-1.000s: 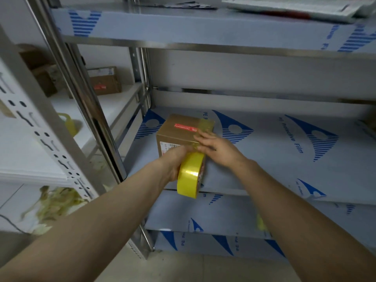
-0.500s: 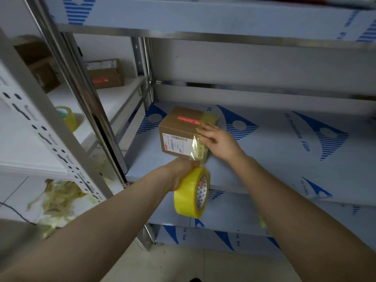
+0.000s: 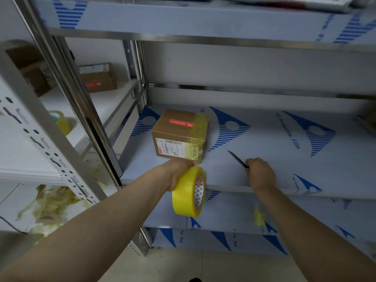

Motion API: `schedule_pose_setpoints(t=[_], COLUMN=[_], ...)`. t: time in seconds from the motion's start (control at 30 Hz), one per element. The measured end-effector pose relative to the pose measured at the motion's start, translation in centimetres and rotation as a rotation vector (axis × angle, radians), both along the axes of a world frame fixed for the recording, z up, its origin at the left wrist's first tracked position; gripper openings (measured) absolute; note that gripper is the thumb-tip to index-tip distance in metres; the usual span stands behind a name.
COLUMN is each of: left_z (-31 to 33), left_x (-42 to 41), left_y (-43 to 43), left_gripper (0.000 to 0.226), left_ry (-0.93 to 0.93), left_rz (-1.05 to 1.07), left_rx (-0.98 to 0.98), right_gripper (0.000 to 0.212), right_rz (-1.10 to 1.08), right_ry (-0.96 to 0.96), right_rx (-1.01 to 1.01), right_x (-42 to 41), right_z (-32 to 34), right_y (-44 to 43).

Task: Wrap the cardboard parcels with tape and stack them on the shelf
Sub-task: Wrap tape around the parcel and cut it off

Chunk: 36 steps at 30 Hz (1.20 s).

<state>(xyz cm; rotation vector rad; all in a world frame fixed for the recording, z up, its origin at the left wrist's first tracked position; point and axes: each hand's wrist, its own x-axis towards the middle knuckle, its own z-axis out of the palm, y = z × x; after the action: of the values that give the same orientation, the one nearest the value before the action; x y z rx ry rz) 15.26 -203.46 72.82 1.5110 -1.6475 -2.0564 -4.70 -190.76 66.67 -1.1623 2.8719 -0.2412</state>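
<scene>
Knife [image 3: 237, 159] handle buried in right hand [image 3: 261, 173]

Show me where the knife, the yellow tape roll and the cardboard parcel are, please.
knife [image 3: 237, 159]: head view, on the dark blade.
yellow tape roll [image 3: 186, 197]: head view, on its outer yellow band.
cardboard parcel [image 3: 179, 133]: head view, on its brown top face.

Dim, cool, even light — soft shadows, wide-angle bending at edges, corners blurred, perhaps by motion.
</scene>
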Motion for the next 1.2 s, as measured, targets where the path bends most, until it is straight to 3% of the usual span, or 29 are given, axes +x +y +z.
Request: schedule_pose_setpoints(t=[0.1, 0.23, 0.33, 0.4, 0.47, 0.57, 0.73, 0.83, 0.97, 1.03, 1.1, 1.2], left_z=[0.1, 0.1, 0.0, 0.0, 0.1, 0.1, 0.6, 1.1, 1.4, 1.3, 1.3, 1.2], left_x=[0.0, -0.1, -0.2, -0.2, -0.2, -0.3, -0.2, -0.2, -0.1, -0.1, -0.2, -0.2], left_y=[0.0, -0.1, -0.1, -0.2, -0.1, 0.0, -0.3, -0.6, -0.6, -0.7, -0.7, -0.7], left_gripper=[0.008, 0.009, 0.012, 0.018, 0.022, 0.032, 0.02, 0.017, 0.015, 0.015, 0.016, 0.018], left_ry=[-0.019, -0.013, -0.003, 0.007, 0.013, 0.022, -0.013, -0.018, -0.028, -0.032, -0.034, -0.037], left_rz=[0.008, -0.002, 0.005, 0.0, -0.003, 0.003, 0.058, 0.077, 0.064, 0.058, 0.057, 0.063], left_rx=[-0.002, -0.017, -0.021, -0.023, -0.029, -0.021, -0.046, -0.048, -0.054, -0.06, -0.059, -0.064], right_gripper=[0.011, 0.024, 0.022, 0.028, 0.029, 0.019, 0.029, 0.023, 0.018, 0.018, 0.032, 0.039], right_rz=[0.028, 0.088, 0.258, 0.34, 0.41, 0.449, 0.496, 0.447, 0.152, 0.122, 0.11, 0.119], right_ry=[-0.081, -0.354, -0.386, -0.259, 0.03, 0.31, 0.452, 0.339, -0.098, -0.221, -0.254, -0.062], right_rx=[0.001, -0.332, -0.398, -0.287, -0.109, 0.058, 0.31, 0.314, 0.141, 0.11, 0.091, 0.078], right_x=[-0.3, 0.5, 2.0, 3.4, 4.8, 6.2, 6.5, 5.0, 1.4, 0.2, -0.4, -0.2], right_z=[0.5, 3.4, 6.6, 8.5, 9.4, 9.4, 7.9, 6.3, 4.9, 3.8, 3.0, 3.0], right_y=[0.5, 0.8, 0.7, 0.3, -0.5, -2.4, -3.9, -2.9, -1.6, -1.2, -0.8, -1.3])
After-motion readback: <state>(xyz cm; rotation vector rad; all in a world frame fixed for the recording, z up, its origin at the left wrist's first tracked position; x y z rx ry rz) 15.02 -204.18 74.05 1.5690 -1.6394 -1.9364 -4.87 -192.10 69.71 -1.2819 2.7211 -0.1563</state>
